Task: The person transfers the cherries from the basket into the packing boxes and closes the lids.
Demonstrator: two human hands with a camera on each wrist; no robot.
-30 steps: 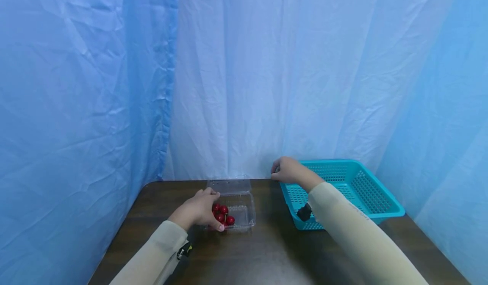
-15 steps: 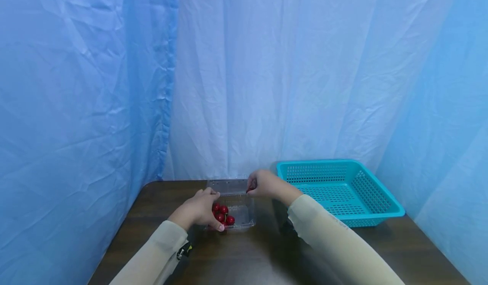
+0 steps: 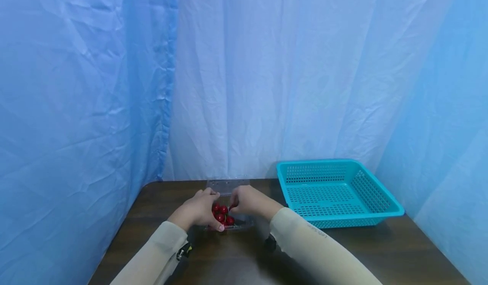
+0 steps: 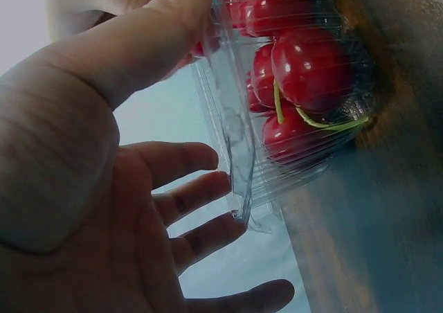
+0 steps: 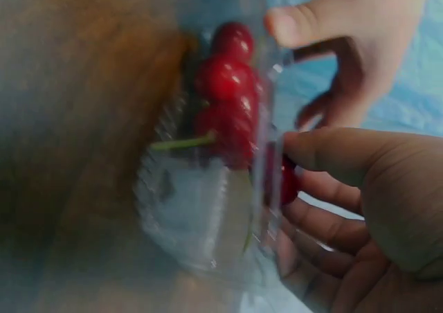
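A clear plastic clamshell box (image 4: 239, 154) stands on the table with its lid (image 3: 225, 186) folded back behind it. Several red cherries (image 3: 221, 217), some with green stems, sit in its left part. My left hand (image 3: 198, 208) holds the box by the rim at its left side, thumb toward the near edge and fingertips at the rim in the left wrist view. Over the box, my right hand (image 3: 251, 200) pinches a dark red cherry (image 5: 289, 181) between thumb and fingers. This cherry overlaps the box rim in the right wrist view.
A turquoise perforated plastic basket (image 3: 381, 214) stands on the right of the dark wooden table (image 3: 236, 261). Pale blue curtains (image 3: 267, 81) hang behind and at both sides of the table.
My right hand has moved left and down, from beside the basket to over the box, bringing the cherry with it. The left hand and box stay where they were.
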